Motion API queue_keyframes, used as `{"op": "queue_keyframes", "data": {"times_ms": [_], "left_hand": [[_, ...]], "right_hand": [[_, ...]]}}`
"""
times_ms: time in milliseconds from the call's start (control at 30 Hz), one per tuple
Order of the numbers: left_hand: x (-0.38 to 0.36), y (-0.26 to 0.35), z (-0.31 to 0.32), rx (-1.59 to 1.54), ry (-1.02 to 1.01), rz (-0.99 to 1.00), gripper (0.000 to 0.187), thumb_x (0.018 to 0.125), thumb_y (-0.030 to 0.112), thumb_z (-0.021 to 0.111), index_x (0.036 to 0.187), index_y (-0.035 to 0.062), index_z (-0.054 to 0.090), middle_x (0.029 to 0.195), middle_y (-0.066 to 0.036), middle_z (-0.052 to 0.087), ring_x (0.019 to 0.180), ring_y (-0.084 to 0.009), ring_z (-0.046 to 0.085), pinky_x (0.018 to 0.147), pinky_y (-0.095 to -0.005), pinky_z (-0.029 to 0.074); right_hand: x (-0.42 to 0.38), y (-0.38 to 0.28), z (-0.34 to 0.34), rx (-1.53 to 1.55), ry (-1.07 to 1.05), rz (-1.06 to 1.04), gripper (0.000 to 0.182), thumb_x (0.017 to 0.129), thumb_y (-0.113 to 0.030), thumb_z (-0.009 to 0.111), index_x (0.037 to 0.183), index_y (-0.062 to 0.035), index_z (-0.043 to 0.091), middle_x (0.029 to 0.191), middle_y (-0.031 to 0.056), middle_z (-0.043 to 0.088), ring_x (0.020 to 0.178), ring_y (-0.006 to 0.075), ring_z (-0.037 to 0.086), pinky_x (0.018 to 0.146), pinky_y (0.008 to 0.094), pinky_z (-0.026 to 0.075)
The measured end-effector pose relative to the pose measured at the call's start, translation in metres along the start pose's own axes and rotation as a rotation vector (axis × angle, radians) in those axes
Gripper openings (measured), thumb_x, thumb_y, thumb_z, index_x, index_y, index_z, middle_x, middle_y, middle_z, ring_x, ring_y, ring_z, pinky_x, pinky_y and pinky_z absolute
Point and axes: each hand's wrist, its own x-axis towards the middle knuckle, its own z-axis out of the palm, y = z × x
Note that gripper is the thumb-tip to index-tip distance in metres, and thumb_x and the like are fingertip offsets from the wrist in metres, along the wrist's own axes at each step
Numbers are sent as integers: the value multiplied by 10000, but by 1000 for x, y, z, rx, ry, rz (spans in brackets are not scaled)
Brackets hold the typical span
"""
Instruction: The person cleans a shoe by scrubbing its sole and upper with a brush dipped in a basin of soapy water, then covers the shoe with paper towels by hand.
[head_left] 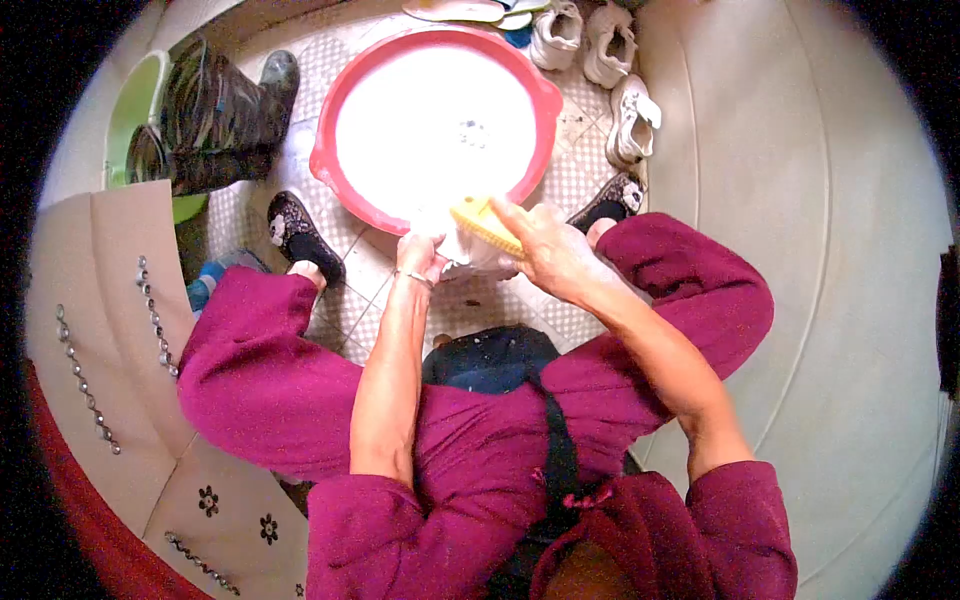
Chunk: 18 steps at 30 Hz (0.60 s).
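Observation:
A yellow scrubbing brush [487,226] is gripped in my right hand [556,254], its bristled edge angled down toward my left hand. At the near rim of the red basin [331,160], my left hand [424,257] closes on a soft-looking white item [456,246], washed out by glare; I cannot tell what kind of thing it is. The brush overlaps that white item in this view. Bright white suds [430,120] fill the basin, with a small darker patch near the middle.
Several white shoes [630,120] stand right of the basin. A black boot [225,105] and a green tub [140,95] are at the left. A beige panel with metal studs [110,300] and a pale padded surface [770,300] flank my legs.

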Motion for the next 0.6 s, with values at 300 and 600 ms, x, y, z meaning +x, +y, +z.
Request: {"op": "queue_keyframes", "data": {"times_ms": [300,600], "left_hand": [[21,-14,8,-235,-122,-212,298,870,52,379,1142,-63,425,1099,-172,530,1006,-299,535,841,-407,478],[13,-36,23,-438,2,-119,361,837,57,465,1195,39,424,1146,-112,509,1022,-260,521,851,-409,461]], "right_hand": [[31,-8,-10,-302,-299,-179,583,760,-336,578,1262,-133,361,840,242,527,736,352,559,600,399,490],[100,2,61,-52,-377,196,493,811,-294,504,1237,-107,340,853,306,541,746,425,574,649,465,467]]}}
